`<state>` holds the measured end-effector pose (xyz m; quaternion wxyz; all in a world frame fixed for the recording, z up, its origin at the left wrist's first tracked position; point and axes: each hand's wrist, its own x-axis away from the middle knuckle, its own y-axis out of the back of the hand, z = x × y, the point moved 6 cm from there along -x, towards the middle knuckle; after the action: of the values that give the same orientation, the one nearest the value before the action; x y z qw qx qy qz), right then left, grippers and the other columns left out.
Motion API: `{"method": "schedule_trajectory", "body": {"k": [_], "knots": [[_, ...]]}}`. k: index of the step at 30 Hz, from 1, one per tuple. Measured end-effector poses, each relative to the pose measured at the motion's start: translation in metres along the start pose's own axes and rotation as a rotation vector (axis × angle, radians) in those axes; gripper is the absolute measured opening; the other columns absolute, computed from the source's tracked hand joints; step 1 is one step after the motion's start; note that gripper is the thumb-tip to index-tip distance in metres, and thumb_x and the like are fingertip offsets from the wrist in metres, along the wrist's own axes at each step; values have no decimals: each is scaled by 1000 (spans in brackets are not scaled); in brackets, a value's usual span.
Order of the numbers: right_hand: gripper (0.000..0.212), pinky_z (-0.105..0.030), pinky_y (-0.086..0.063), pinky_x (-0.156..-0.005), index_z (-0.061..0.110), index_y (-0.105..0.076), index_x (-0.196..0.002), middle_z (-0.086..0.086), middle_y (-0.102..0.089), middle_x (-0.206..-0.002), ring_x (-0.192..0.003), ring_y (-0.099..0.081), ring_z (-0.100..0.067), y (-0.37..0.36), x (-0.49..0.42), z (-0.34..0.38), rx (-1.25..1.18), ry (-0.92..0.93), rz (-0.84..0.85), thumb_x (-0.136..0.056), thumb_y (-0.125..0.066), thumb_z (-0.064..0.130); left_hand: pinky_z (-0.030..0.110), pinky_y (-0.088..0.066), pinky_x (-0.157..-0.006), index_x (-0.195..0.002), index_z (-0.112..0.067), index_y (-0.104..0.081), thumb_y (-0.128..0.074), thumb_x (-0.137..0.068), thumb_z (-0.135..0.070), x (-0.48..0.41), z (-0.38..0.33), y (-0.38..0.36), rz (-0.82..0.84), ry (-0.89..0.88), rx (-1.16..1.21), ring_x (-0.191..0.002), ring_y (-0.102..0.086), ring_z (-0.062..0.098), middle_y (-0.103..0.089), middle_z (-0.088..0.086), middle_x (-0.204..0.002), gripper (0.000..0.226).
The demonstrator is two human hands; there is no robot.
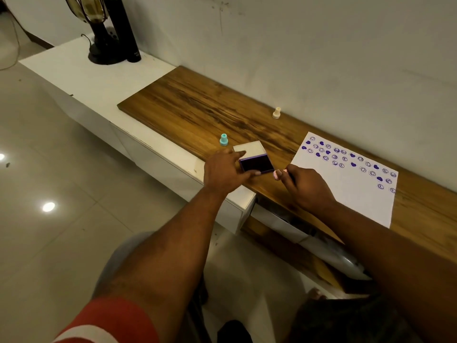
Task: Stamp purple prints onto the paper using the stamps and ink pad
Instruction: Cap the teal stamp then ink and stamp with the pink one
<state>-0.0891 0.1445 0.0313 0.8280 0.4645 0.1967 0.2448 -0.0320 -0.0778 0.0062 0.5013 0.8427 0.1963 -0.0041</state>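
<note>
Inking step of a stamping job, seen from a head-worn camera looking down along two bare forearms. The left hand (226,169) steadies a small square ink pad (257,163) with a dark purple face and a pale lid folded open behind it; thumb and forefinger are spread across the case and grip its near and far edges. The right hand (308,185) hovers just beside the pad's right corner, its fingers (286,179) curled in a pinch round a small pale pink stamp (276,175), which is mostly hidden, its printing face out of sight. To the right lies a white sheet of paper (351,201), its far half dotted with purple smiley rings and hearts, its near half blank. A small teal plastic stamp (223,139) stands just behind the left hand, and a cream plastic stamp (276,112) stands well apart, near the wall. The next move likely calls for pressing the pink stamp flat onto the purple face while the pad is held from sliding, then carrying it across to blank paper. Everything rests on a brown wood-grain surface (197,102) laid over a low white cabinet (99,78) against a scuffed off-white wall (321,45). A black lamp base (102,53) and a tall black cylinder (123,28) stand at the far left end, and glossy pale floor tiles (49,169) reflect ceiling lights.
</note>
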Motion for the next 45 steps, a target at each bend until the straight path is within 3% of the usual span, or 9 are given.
{"method": "schedule_trajectory", "body": {"k": [3,10,16,22,23,27,32,37,45], "knots": [[51,-24,-37,-58,23,-61,-90,9,-61,-69,-64,-60,-9,0,0,1,0,3,5,-99,-37,68,45,-45,-103,-150,-32,-54,-59,-76,-88,-3,-3,-13,123,-13,-198,-124,-55,26,-62,7,-131,93],[46,-24,-37,-55,25,-58,-89,11,-58,-67,-63,-59,-9,5,-11,-2,88,2,6,-101,-38,65,46,-41,-102,-146,-37,-58,-63,-77,-85,-4,-10,-24,122,45,-183,-122,-56,27,-63,6,-129,84],[48,-24,-31,-52,15,-66,-101,0,-59,-75,-68,-59,-18,19,-46,22,401,66,51,-106,-38,53,48,-43,-101,-140,-39,-62,-70,-74,-81,-2,-16,-29,114,124,-95,-115,-55,25,-62,2,-116,78],[48,-30,-34,-55,17,-61,-84,2,-50,-64,-56,-50,-23,90,-97,85,426,130,-476,-104,-39,56,49,-44,-107,-138,-39,-63,-75,-70,-80,-5,-16,-30,141,187,-86,-122,-57,25,-66,2,-125,80],[47,-33,-39,-56,16,-63,-88,-2,-56,-68,-60,-55,-26,75,-98,82,418,90,-424,-104,-40,53,49,-45,-106,-136,-39,-64,-75,-70,-80,-6,-17,-28,136,194,-97,-120,-58,25,-66,2,-123,79],[30,-40,-53,-83,12,-66,-121,-13,-70,-114,-100,-68,-30,-35,-59,43,556,-139,194,-106,-50,33,47,-45,-104,-130,-39,-67,-75,-76,-71,-7,-19,-26,122,210,-136,-119,-57,25,-66,2,-121,64],[32,-36,-51,-95,12,-62,-127,-11,-68,-124,-110,-67,-28,-37,-78,39,680,-228,374,-102,-60,32,44,-46,-103,-130,-35,-67,-76,-76,-71,-6,-22,-23,126,211,-134,-118,-57,25,-66,3,-121,66],[32,-34,-50,-88,13,-62,-125,-11,-69,-121,-106,-68,-27,-39,-76,36,667,-177,397,-103,-57,35,46,-47,-103,-132,-37,-66,-75,-73,-77,-7,-23,-24,139,217,-149,-118,-59,26,-67,4,-121,73],[53,-34,-41,-65,13,-69,-83,-6,-64,-72,-74,-63,-28,34,-48,-35,91,-238,-157,-105,-42,53,49,-40,-107,-147,-31,-55,-66,-73,-85,-7,-34,-21,29,123,-153,-127,-56,26,-63,4,-134,92]]}}
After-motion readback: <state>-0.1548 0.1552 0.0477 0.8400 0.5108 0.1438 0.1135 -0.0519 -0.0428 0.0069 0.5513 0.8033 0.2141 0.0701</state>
